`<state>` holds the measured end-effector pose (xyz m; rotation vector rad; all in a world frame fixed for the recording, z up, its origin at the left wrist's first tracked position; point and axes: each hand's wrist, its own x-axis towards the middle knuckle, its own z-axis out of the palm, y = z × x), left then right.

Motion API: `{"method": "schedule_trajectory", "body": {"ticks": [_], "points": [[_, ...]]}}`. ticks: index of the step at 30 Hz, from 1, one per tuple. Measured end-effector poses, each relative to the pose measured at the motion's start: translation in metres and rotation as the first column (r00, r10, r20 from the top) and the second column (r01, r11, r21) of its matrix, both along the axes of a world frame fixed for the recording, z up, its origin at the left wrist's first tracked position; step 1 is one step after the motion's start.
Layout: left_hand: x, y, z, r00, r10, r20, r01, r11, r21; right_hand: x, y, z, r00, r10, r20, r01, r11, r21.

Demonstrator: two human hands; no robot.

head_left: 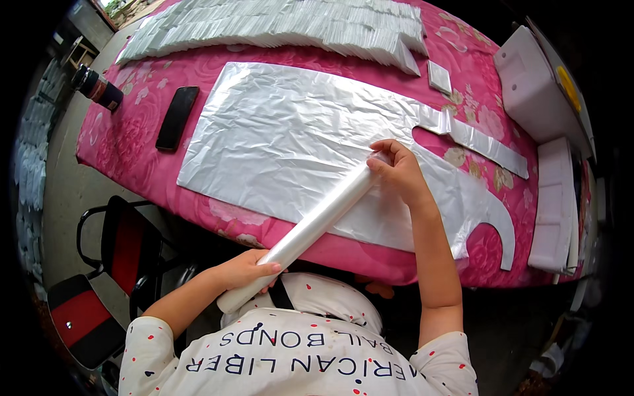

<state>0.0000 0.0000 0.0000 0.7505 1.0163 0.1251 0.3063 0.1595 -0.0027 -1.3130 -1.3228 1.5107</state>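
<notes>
Here both hands grip a rolled plastic sheet [310,228]: left hand [247,269] steadies its lower end, right hand [396,170] pinches its top above the desk [132,132].

single head-worn fisheye view, looking steeply down, close over the pink-clothed table [132,142], edges bending at rim

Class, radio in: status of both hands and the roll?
Left hand grips roll low end. Right hand pinches top end. Roll slants over plastic sheet. Nothing blocking.
</notes>
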Motion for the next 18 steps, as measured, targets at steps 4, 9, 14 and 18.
{"method": "schedule_trajectory", "body": {"ticks": [4, 9, 14, 18], "points": [[0.002, -0.001, -0.002, 1.000, -0.006, 0.019, 0.005, 1.000, 0.004, 0.005, -0.002, 0.003, 0.997, 0.054, -0.059, -0.052, 0.998, 0.025], [0.007, -0.001, -0.001, 0.999, 0.014, 0.034, -0.014, 1.000, 0.002, 0.008, -0.002, 0.000, 0.997, -0.014, -0.081, 0.016, 0.999, 0.029], [0.010, 0.001, 0.000, 0.999, 0.021, 0.026, -0.021, 1.000, 0.002, 0.015, 0.001, -0.004, 0.997, -0.043, -0.059, 0.045, 0.998, 0.040], [0.004, -0.001, -0.002, 1.000, 0.002, 0.007, -0.002, 1.000, -0.023, 0.019, 0.004, 0.008, 0.980, -0.190, 0.066, 0.189, 0.982, 0.027]]}}
